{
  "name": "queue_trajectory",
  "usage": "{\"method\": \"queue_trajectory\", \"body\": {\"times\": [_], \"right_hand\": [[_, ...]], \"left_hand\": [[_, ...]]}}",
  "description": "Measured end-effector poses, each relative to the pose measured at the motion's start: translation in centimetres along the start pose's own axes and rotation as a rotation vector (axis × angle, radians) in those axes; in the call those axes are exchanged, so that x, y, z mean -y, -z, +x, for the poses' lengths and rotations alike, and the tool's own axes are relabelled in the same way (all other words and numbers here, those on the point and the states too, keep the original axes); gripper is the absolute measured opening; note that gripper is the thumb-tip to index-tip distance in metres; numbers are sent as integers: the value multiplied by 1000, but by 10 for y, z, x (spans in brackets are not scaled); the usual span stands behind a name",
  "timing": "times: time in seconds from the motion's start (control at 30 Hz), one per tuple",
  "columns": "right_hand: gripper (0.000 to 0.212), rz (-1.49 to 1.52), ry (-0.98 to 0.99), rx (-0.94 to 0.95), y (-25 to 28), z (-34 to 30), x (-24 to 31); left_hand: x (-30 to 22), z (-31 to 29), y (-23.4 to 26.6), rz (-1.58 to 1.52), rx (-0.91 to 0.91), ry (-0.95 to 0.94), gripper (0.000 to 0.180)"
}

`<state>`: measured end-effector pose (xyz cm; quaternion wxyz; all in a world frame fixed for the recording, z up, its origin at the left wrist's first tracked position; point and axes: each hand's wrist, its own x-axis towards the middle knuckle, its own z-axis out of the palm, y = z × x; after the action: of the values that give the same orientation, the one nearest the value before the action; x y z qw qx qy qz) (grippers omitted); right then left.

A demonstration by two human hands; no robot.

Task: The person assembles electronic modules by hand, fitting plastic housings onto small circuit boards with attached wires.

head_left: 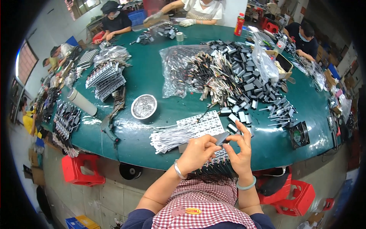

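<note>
In front of my apron both hands meet at a small dark grey box-shaped case (221, 138). My left hand (197, 152) pinches its near left end between thumb and curled fingers. My right hand (241, 156) has thumb and a bent finger at the other end, its remaining fingers raised. Just beyond lies a white perforated sheet (204, 124), with a bundle of white-sleeved wires (171, 138) at its left. Below my hands, more dark wires (215, 168) hang at the table edge, partly hidden by my wrists.
A big heap of grey cases (248, 68) and loose cables (213, 72) covers the green table (145, 133). A metal bowl (144, 107), a heat gun (109, 131), a tumbler (82, 102) and stacked white trays (106, 80) stand leftward. A fan (299, 134) sits right. Co-workers sit across.
</note>
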<state>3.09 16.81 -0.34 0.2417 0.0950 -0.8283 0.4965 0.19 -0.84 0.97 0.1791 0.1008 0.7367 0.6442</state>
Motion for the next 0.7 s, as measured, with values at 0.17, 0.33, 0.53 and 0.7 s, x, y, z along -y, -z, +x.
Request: {"method": "queue_trajectory", "body": {"times": [0.17,0.33,0.53,0.7], "right_hand": [[7,308,-125,119,-3,-7,-17],[5,221,-104,-5,3,-5,-10],[11,651,-354,-115,37,4,-19],[10,490,-164,-419,80,37,-44]], "left_hand": [[1,-1,-2,132,56,-45,19],[1,1,-3,159,50,-76,24],[14,4,6,318,-48,-173,21],[18,2,14,196,-167,-196,25]]}}
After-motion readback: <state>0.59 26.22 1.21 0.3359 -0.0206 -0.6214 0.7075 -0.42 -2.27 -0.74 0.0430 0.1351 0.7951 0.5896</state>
